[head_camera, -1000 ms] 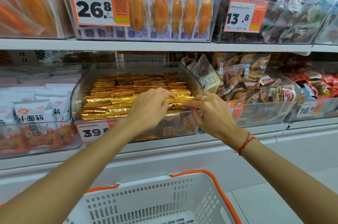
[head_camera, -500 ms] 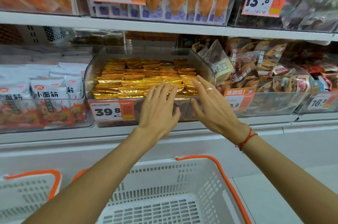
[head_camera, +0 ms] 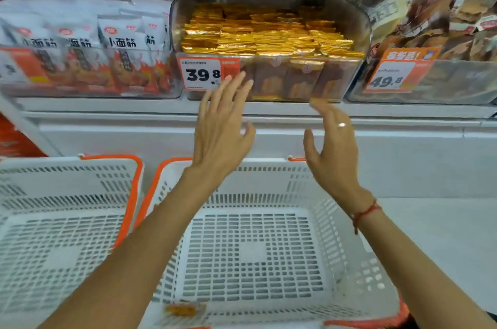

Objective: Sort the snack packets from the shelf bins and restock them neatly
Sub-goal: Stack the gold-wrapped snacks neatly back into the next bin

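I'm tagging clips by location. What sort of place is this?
Most likely a supermarket snack aisle: clear plastic shelf bins hold stacked gold foil snack packets, orange-and-white price tags hang on the bin fronts, and white plastic shopping baskets with orange handles sit below.

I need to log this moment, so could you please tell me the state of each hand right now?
Left hand: open, fingers straight, holding nothing.
Right hand: open, fingers relaxed, holding nothing.
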{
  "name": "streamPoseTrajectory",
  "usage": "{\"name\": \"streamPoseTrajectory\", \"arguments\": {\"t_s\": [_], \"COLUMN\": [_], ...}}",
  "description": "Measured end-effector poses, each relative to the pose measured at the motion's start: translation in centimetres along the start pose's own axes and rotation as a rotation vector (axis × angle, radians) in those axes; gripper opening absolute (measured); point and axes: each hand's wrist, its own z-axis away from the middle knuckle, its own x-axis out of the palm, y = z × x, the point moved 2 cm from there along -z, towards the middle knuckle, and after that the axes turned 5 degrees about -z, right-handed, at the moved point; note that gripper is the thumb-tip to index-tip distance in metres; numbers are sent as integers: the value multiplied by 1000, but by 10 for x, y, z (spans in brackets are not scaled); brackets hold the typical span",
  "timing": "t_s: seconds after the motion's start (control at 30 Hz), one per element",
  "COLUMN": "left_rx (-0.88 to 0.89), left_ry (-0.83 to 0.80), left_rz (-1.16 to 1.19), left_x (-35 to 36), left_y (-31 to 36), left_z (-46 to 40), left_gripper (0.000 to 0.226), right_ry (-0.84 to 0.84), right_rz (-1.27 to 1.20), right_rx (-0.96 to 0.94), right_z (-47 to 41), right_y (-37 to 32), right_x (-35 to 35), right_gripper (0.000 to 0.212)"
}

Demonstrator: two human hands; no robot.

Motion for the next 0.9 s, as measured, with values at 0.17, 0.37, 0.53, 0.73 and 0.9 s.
{"name": "streamPoseTrajectory", "arguments": {"t_s": [0.17,0.37,0.53,0.73,0.9], "left_rx": [-420,-472,-452,-498,-571], "left_ry": [-75,-415,-326,-410,-386], "left_rz": [-71,-185,-241,-206,-127], "left_x": [-4,27,22,23,19], "left_y": [-78,-119,-114,-114,-105], "left_z": [172,251,246,245,236], "left_gripper": [58,58,66,72,35], "right_ry": [-661,-1534,-2066,-1701,-1341], "right_rz": [-91,-407,-231,-326,-890], "right_rx": [111,283,266,647,1134], "right_z": [112,193,231,221,151], "right_y": [-6,-66,-110,-69,-58], "right_x": [84,182,234,229,160], "right_gripper": [34,37,71,45,35]}}
